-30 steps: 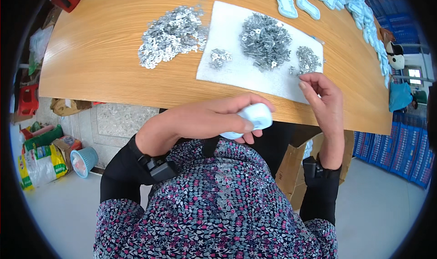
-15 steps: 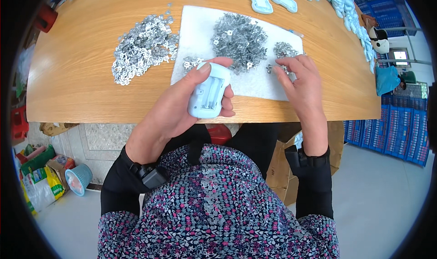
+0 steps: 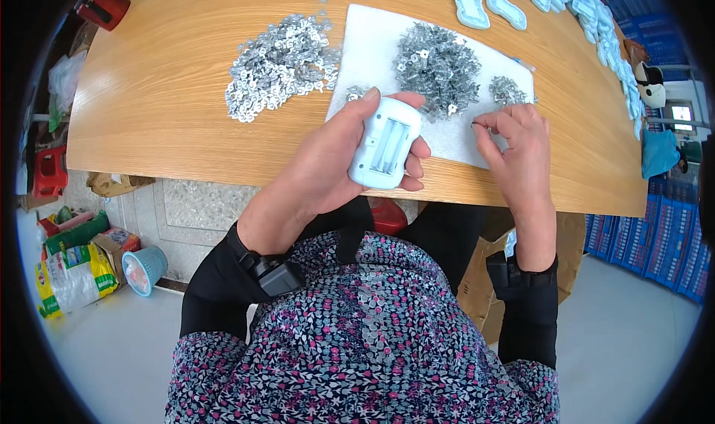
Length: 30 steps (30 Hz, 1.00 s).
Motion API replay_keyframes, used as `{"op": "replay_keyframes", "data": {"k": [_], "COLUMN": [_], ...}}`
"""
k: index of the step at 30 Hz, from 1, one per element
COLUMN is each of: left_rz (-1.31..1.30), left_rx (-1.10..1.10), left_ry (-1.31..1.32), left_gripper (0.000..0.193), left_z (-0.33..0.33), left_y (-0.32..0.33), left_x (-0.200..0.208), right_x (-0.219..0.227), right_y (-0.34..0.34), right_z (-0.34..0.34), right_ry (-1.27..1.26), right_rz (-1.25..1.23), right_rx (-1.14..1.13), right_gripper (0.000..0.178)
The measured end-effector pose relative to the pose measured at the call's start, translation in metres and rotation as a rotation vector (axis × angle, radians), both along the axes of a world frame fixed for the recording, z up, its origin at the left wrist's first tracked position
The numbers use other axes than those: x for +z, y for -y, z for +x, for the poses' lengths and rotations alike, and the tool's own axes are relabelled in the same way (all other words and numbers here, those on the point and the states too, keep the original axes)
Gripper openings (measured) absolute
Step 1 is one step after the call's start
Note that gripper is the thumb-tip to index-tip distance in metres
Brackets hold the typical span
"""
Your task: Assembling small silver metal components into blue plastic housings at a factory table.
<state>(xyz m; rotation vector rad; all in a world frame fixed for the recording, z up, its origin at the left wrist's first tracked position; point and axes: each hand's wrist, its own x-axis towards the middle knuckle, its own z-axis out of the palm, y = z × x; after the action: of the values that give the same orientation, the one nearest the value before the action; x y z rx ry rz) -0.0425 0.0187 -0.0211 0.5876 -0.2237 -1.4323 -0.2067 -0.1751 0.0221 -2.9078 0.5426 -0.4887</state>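
Note:
My left hand point(image 3: 328, 152) is closed around a light-blue plastic housing point(image 3: 386, 142), thumb along its left edge and fingers on the far right side. Its open two-channel battery compartment faces up. Off to the right, my right hand point(image 3: 518, 144) pinches a small metal contact point(image 3: 474, 124) between thumb and forefinger; most of it is hidden. That hand hovers over the near right part of a white pad point(image 3: 365, 33). On the pad are a large heap of metal contacts point(image 3: 438, 70), a small cluster of them point(image 3: 508, 90), and more pieces point(image 3: 356, 93) beside my left hand.
A wide pile of flat silver metal pieces point(image 3: 279, 66) lies on the wooden table point(image 3: 164, 118) left of the pad. Light-blue housings point(image 3: 469, 7) line the far and right edges. Blue crates point(image 3: 655, 238) stand on the right; a cardboard box point(image 3: 484, 297) is under the table.
My right fingers have closed from a loose spread over the small pieces into a pinch on a contact, slightly nearer me. The whole view has shifted, so the table appears further right.

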Motion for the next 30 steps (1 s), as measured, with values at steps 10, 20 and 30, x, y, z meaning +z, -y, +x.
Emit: {"op": "replay_keyframes", "data": {"k": [10,20,30], "left_rz": [-0.144,-0.152,-0.141], "left_rx": [0.101,0.286,0.264], "left_ry": [0.019,0.020,-0.022], "left_gripper": [0.063,0.058,0.058], "left_z": [0.001,0.012,0.009], "left_y": [-0.004,-0.022,-0.021], "left_x": [-0.008,0.006,0.001], "right_x": [-0.004,-0.014,-0.020], "right_y": [-0.001,-0.022,-0.033], "right_z": [-0.008,0.018,0.027], "right_ry": [0.054,0.135,0.159], "right_rz": [0.036,-0.067,-0.156], "right_rx": [-0.025,0.114,0.122], "right_gripper": [0.011,0.010,0.012]}}
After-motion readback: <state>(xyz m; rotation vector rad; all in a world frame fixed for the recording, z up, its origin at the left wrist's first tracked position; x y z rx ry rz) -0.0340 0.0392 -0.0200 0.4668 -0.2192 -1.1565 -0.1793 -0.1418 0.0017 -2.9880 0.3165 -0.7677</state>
